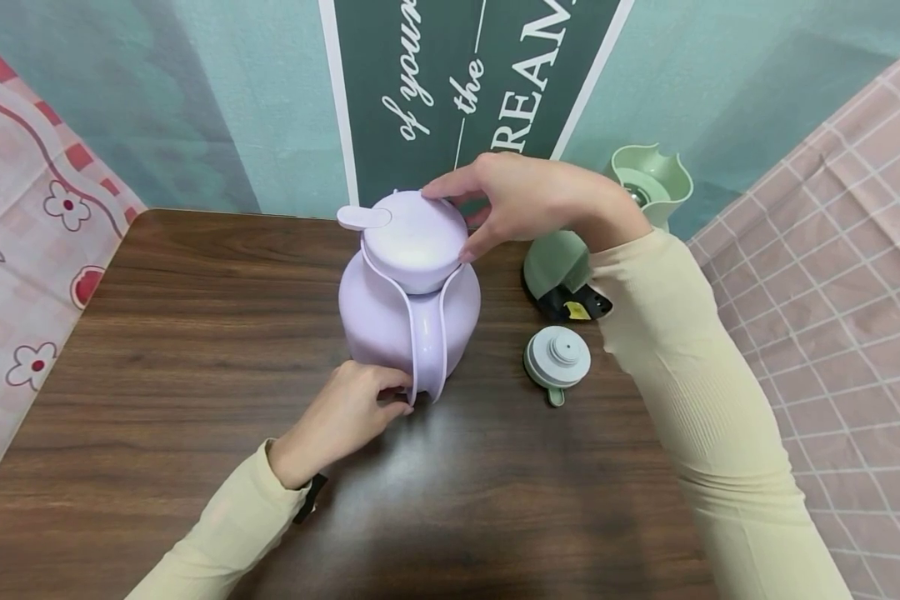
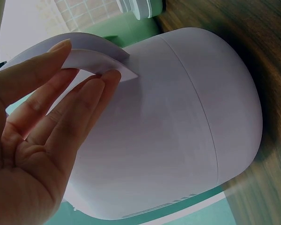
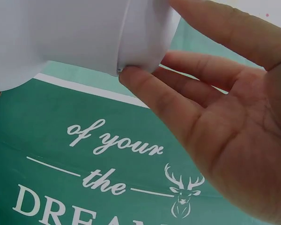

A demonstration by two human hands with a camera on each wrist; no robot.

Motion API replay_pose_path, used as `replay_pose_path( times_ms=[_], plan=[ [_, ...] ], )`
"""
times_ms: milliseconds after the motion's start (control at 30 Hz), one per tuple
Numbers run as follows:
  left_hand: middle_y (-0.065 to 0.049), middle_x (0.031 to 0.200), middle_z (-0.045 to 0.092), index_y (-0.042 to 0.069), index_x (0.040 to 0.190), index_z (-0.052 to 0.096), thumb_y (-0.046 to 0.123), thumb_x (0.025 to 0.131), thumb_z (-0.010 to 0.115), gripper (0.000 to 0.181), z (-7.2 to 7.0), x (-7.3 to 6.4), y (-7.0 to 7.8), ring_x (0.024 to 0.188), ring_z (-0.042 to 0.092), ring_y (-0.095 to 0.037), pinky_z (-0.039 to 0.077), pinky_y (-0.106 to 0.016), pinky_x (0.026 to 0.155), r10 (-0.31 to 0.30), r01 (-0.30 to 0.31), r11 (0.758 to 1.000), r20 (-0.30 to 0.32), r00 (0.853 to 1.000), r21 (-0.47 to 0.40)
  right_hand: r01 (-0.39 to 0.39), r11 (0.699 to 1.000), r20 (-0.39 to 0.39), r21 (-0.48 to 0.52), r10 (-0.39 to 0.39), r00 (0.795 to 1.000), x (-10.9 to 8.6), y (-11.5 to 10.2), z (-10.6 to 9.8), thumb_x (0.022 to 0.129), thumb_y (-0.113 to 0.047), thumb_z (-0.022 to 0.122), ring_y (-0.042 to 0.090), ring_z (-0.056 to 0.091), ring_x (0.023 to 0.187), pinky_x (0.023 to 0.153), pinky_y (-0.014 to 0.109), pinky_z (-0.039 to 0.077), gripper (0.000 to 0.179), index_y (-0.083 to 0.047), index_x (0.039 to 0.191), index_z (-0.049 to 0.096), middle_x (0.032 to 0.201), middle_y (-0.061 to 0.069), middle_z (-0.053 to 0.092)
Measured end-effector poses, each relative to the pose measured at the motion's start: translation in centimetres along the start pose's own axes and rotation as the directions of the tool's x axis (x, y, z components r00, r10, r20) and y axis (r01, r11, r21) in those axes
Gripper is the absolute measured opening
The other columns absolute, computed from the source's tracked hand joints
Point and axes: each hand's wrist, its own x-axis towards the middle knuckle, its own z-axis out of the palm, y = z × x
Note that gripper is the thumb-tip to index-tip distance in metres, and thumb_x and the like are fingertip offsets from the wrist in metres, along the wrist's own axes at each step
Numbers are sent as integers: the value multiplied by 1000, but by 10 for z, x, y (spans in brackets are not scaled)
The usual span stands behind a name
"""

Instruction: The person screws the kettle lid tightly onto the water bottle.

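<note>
A lilac insulated jug (image 1: 356, 304) stands upright on the wooden table, its handle toward me. On its top sits a round lilac lid (image 1: 412, 229) with a small tab sticking out to the left. My right hand (image 1: 536, 200) grips this lid from the right, thumb at the near edge and fingers at the far edge. Low on the jug, my left hand (image 1: 352, 417) pinches the lower end of the handle (image 1: 429, 342) between thumb and fingers. In the left wrist view, the fingertips lie along the handle's pointed edge (image 2: 93, 61).
Right of the jug lies a white-and-green stopper (image 1: 558, 358). Behind it is a dark green rounded piece (image 1: 558, 267) with a black part and yellow label. A pale green scalloped vessel (image 1: 652, 175) is partly hidden by my right arm. A printed green cloth (image 1: 457, 83) hangs behind.
</note>
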Motion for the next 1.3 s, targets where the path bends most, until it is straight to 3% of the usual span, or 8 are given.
replay_pose_path(
  times_ms=[467, 800, 1133, 1300],
  plan=[
    [9, 67, 61, 13, 75, 68, 6, 68, 77, 13, 0, 0, 1, 61, 56, -9, 46, -31, 58, -5, 5, 1000, -8, 1000, 6, -51, 987, -169, -151, 25, 985, -6, -6, 15, 73, -14, 76, 22, 54, 108, 91, 32, 41, 61, 2, 126, 51, 124, 12, 55],
    [9, 67, 61, 13, 75, 67, 7, 68, 77, 13, 1, 0, 1, 60, 55, -9, 45, -30, 58, -10, 10, 1000, -8, 1000, 5, -150, 978, -212, -143, 117, 970, -11, -14, 17, 74, -21, 76, 21, 53, 108, 96, 35, 31, 54, -1, 121, 57, 114, 11, 62],
    [8, 67, 60, 11, 75, 68, 7, 67, 78, 14, 2, 0, 0, 61, 54, -9, 46, -30, 59, -11, 11, 1000, -15, 1000, 0, -224, 968, -253, -114, 190, 949, -12, -20, 23, 73, -19, 75, 28, 49, 107, 90, 35, 37, 52, -3, 119, 59, 108, 12, 64],
    [8, 68, 61, 11, 76, 68, 7, 68, 77, 13, 2, -1, 0, 61, 55, -10, 46, -31, 59, -9, 9, 1000, -16, 1000, 6, -229, 968, -282, -100, 194, 940, -12, -22, 27, 72, -17, 75, 23, 55, 100, 86, 33, 41, 46, -3, 114, 61, 102, 12, 66]
  ],
)
